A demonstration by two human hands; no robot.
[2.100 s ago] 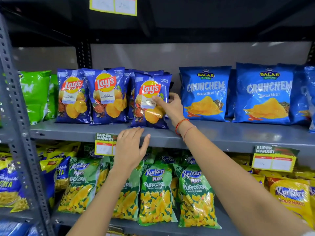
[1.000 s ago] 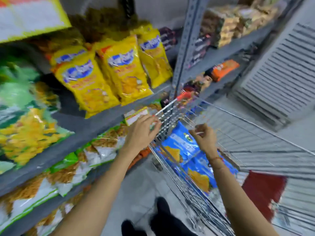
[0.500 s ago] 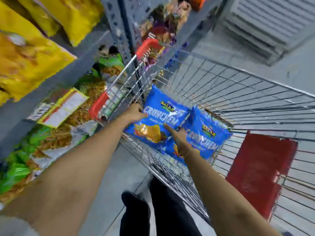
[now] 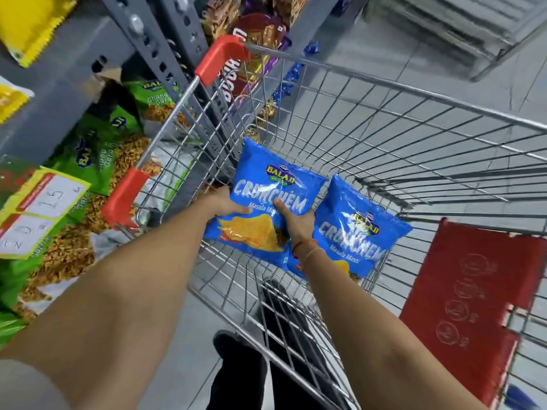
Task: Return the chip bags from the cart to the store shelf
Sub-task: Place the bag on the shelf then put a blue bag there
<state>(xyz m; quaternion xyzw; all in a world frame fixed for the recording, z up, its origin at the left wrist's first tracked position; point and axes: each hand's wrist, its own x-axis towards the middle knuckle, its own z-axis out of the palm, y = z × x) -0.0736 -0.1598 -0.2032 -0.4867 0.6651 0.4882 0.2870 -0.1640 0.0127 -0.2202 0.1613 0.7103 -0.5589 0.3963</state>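
grey steel shelving [image 4: 68, 93] stands at the left, stocked with green balaji snack packs [image 4: 97, 149] behind a yellow price tag [image 4: 38, 202]. just right of it sits the wire shopping cart [image 4: 384, 93] with red corner guards. inside, the left hand [image 4: 228, 202] is closed on the left edge of a blue balaji crunchem chip bag [image 4: 266, 202], thumb across its front, while the right hand [image 4: 296, 223] clasps the same bag's right edge. a second crunchem bag [image 4: 361, 232] lies just beside it to the right, partly under it, and a red child-seat flap [image 4: 461, 306] is at the near right. this looks like the pick-up step; next the gripped bag likely needs lifting clear of the cart's rim and carrying left to the shelf.
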